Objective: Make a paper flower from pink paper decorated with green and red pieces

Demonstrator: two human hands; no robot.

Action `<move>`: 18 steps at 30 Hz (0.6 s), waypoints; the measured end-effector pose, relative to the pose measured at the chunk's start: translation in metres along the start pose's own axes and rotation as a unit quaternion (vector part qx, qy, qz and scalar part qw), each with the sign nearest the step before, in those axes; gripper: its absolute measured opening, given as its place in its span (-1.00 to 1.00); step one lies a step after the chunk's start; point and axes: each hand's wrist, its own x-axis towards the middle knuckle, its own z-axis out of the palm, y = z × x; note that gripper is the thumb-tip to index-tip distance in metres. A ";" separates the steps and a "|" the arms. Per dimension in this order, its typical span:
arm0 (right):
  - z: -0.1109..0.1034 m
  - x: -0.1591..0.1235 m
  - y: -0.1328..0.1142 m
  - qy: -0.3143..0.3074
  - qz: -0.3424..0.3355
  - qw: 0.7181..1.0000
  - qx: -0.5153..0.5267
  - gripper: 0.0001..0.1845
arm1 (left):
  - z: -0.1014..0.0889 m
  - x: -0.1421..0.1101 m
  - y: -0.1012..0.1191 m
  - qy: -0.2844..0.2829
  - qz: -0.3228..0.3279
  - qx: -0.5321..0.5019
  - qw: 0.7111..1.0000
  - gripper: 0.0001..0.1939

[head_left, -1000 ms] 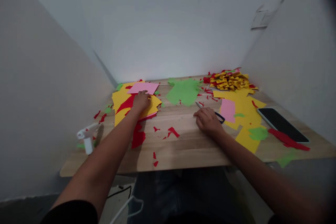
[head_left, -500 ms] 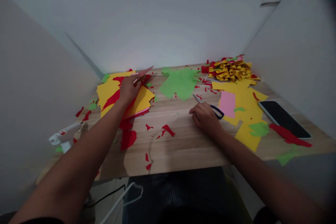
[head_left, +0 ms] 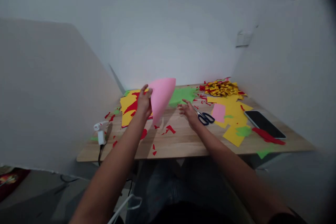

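Observation:
My left hand [head_left: 145,103] grips the left edge of a pink paper sheet [head_left: 162,96], raised above the table and bent in a curve. Its fingertips are partly behind the sheet. To the right, my right hand [head_left: 188,111] hovers over the wood with fingers apart, holding nothing. Dark-handled scissors [head_left: 206,118] lie just beside that hand, their blades partly hidden behind it. Yellow sheets [head_left: 127,106] with red scraps on top lie behind my left hand. Green paper [head_left: 183,95] rests at the back, between the hands.
A pile of folded yellow paper strips [head_left: 222,88] sits at the back right. Yellow pieces [head_left: 231,110], a small pink piece [head_left: 218,112] and a phone [head_left: 264,124] lie to the right. A white glue gun [head_left: 101,131] stands at the left edge. Red scraps [head_left: 170,129] dot the wooden table [head_left: 183,145].
My left hand has lifted the pink sheet off the left stack and brought it toward the middle. My right hand has risen from beside the scissors and spread its fingers. The view has shifted.

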 end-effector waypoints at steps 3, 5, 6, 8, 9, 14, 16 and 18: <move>0.011 -0.006 0.004 -0.020 0.033 0.996 0.077 -0.33 | -0.001 -0.028 -0.025 0.030 -0.081 -0.064 0.994 -0.41; 0.011 -0.012 0.008 -0.024 0.037 0.997 0.065 -0.34 | -0.005 -0.044 -0.046 0.053 -0.099 -0.054 0.992 -0.44; 0.008 -0.015 0.010 -0.027 0.039 0.998 0.051 -0.37 | -0.007 -0.052 -0.057 0.058 -0.098 -0.048 0.992 -0.45; 0.001 -0.017 0.014 -0.029 0.041 0.999 0.020 -0.44 | -0.012 -0.065 -0.075 0.062 -0.092 -0.033 0.993 -0.45; -0.003 -0.017 0.015 -0.025 0.039 0.999 0.004 -0.48 | -0.014 -0.071 -0.081 0.055 -0.088 -0.024 0.994 -0.45; -0.013 -0.016 0.018 -0.004 0.010 0.998 -0.058 -0.62 | -0.018 -0.089 -0.094 -0.022 -0.050 0.034 0.998 -0.48; -0.012 -0.018 0.018 -0.006 0.000 0.998 -0.067 -0.62 | -0.019 -0.092 -0.096 -0.041 -0.036 0.057 0.997 -0.50; -0.011 -0.021 0.018 -0.010 -0.007 0.997 -0.072 -0.59 | -0.019 -0.094 -0.097 -0.049 -0.024 0.079 0.995 -0.56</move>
